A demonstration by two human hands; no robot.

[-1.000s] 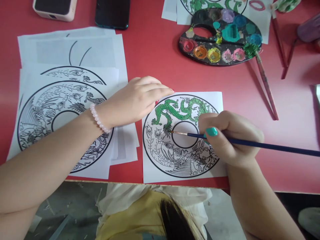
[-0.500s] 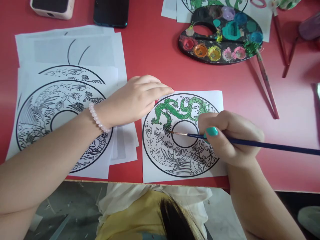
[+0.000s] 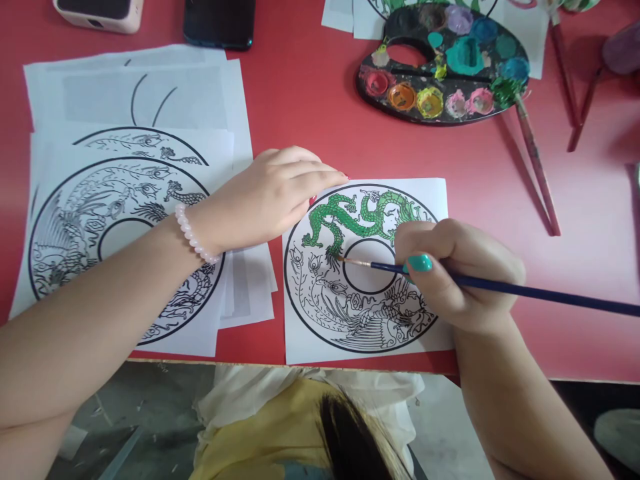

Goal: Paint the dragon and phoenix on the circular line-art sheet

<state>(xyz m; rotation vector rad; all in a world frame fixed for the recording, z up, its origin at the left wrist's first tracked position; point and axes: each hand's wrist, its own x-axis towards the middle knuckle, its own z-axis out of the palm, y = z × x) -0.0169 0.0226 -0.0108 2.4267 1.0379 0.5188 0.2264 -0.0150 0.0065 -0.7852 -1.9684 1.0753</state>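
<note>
A white sheet with a round dragon-and-phoenix line drawing lies in front of me; its dragon is painted green, while the phoenix below is plain black outline. My right hand pinches a thin blue paintbrush near its ferrule. The bristle tip touches the dragon's dark tail end, left of the inner circle. My left hand lies flat, fingers outstretched, with its fingertips at the sheet's upper left edge. A beaded bracelet is on that wrist.
Printed sheets lie stacked under my left forearm. A paint palette stands at the back, with a red-handled brush leaning on it. Two phones or devices, a black phone and a pale-cased device, lie at the back left.
The brush tip has shifted very slightly up along the dragon's tail end. My left hand stays in place on the sheet's edge, and the view has moved a little.
</note>
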